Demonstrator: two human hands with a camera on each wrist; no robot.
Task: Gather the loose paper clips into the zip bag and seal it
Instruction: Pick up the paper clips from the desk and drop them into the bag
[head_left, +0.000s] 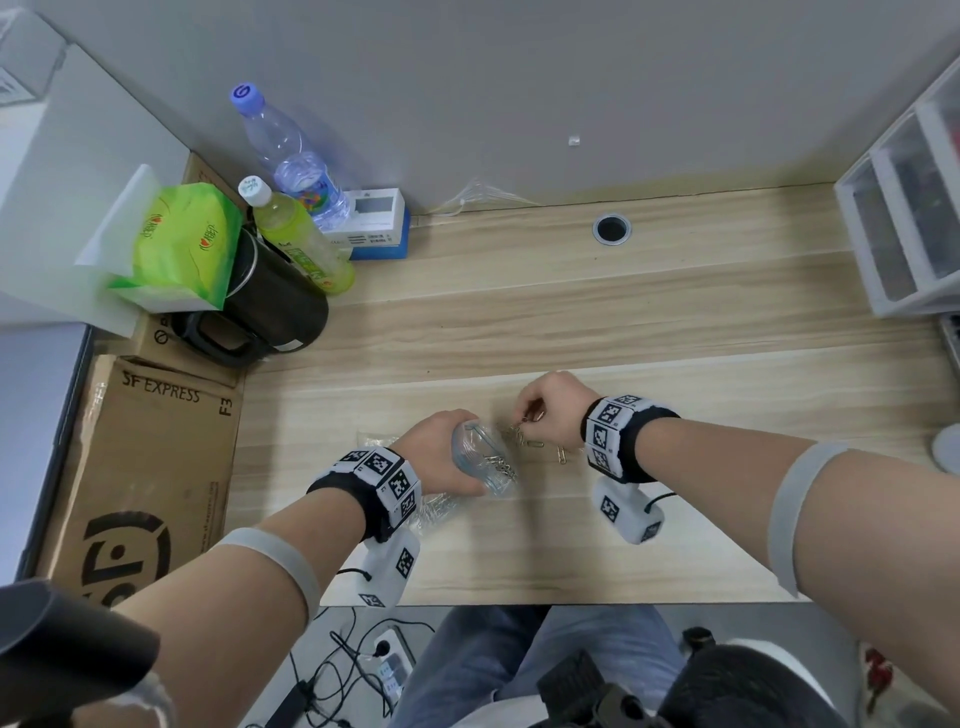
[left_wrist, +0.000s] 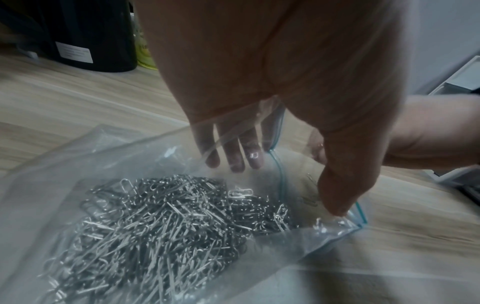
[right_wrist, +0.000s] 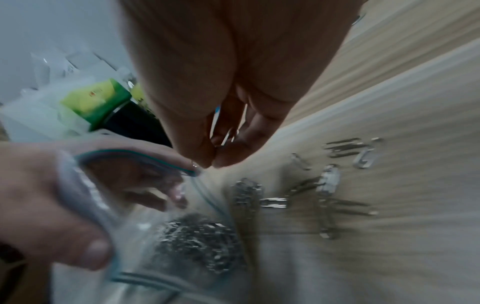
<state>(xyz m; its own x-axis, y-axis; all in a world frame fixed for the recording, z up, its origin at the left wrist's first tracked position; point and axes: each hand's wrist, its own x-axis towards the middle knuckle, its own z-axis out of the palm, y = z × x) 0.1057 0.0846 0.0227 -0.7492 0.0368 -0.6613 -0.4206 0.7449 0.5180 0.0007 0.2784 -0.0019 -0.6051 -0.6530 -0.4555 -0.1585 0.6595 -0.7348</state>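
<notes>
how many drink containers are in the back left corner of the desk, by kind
clear water bottle: 1
green drink bottle: 1
black jug: 1
total: 3

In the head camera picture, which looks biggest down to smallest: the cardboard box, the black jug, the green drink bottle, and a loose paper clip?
Largest to smallest, as they look:
1. cardboard box
2. black jug
3. green drink bottle
4. loose paper clip

The wide lens stretches the box at the picture's edge, so its lead is partly exaggerated.
</notes>
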